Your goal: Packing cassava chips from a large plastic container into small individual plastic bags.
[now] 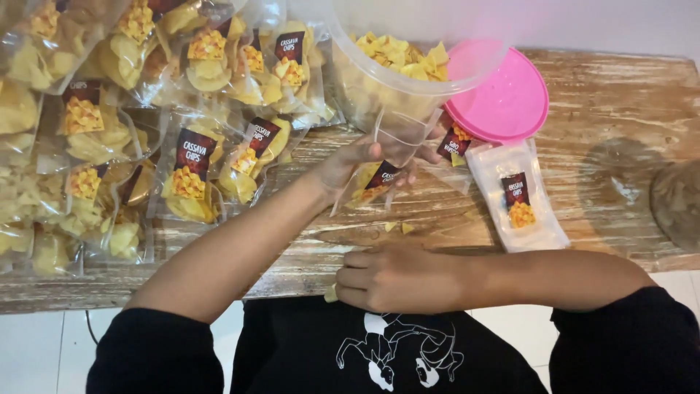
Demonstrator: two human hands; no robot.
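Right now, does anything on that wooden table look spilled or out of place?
Yes, slightly. A few loose chip crumbs lie on the bare wooden table, between the left hand, which holds a half-filled clear pouch, and the right hand.

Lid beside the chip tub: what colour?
Pink. The round lid lies on the wooden table, clearest in the head view.

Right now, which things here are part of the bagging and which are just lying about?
In use: left hand, open bag, chip tub, right hand, empty bags.
Lying about: filled bags, pink lid, crumbs.
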